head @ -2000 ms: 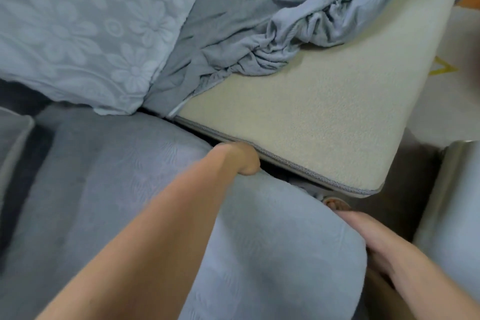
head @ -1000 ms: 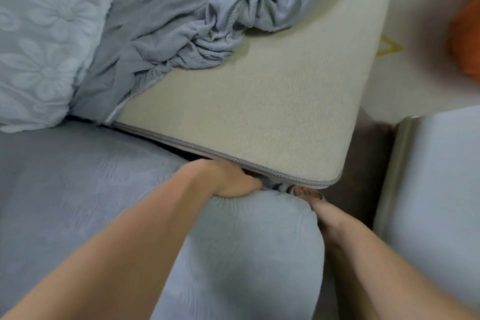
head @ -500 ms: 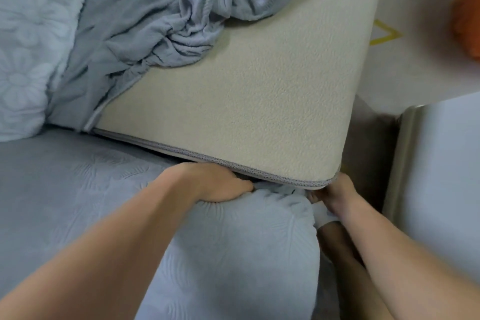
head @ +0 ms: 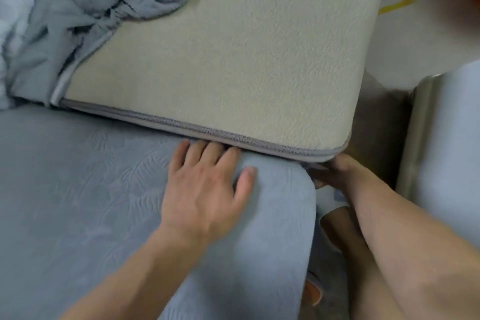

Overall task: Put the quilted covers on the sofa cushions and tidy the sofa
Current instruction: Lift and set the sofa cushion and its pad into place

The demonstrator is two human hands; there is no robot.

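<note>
Fingers [head: 207, 154] of the left hand [head: 205, 189] lie spread and flat on the blue quilted cover [head: 85, 202] of the near seat cushion, tips touching the grey piped edge of the bare beige cushion [head: 246, 60] lying just beyond it. The right hand [head: 335, 171] sits at that beige cushion's near right corner, mostly hidden beneath it; whether it grips anything I cannot tell. A crumpled blue-grey cover [head: 109, 0] is bunched on the beige cushion's far left part. A slippered foot [head: 331, 202] shows below the right forearm.
</note>
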